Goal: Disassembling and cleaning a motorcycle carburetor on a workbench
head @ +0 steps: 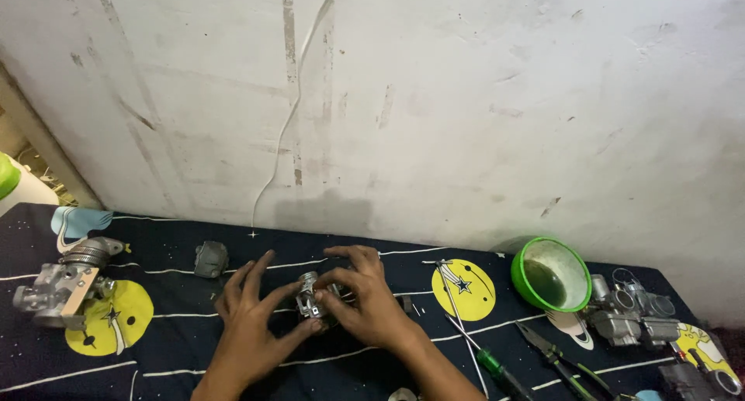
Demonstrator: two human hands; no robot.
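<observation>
A small metal part (310, 296) is gripped by both hands near the desk (388, 370) centre: left hand (252, 319) w/ fingers spread round it, right hand (365, 296) closed over its top. A carburetor (62, 285) sits at the left edge, a green bowl (552, 274) toward the right.

No packages, labels, signs or screens in view.
</observation>
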